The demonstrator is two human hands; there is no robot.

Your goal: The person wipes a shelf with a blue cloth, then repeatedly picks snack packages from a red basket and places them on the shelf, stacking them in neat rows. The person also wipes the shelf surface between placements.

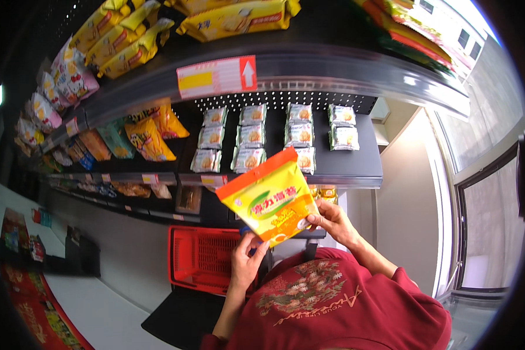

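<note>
A flat yellow and orange snack packet (273, 199) with a red top strip is held up, tilted, in front of the shelves. My left hand (247, 258) pinches its lower corner between thumb and fingers. At the packet's right side, my right hand (332, 218) grips the edge, thumb on the front. Behind the packet, rows of small white and green packets (250, 135) stand on a dark shelf (341, 168); the packet covers part of the shelf's front edge. Below and left of it sits a red plastic basket (205, 258), its right end partly hidden by my left hand and arm.
An upper shelf with a price tag (216, 76) juts out above, bearing yellow bags (240, 19). Orange snack bags (148, 138) lie on the left shelves. A glazed door (485, 232) is at the right. Beneath the basket is a black surface (181, 317).
</note>
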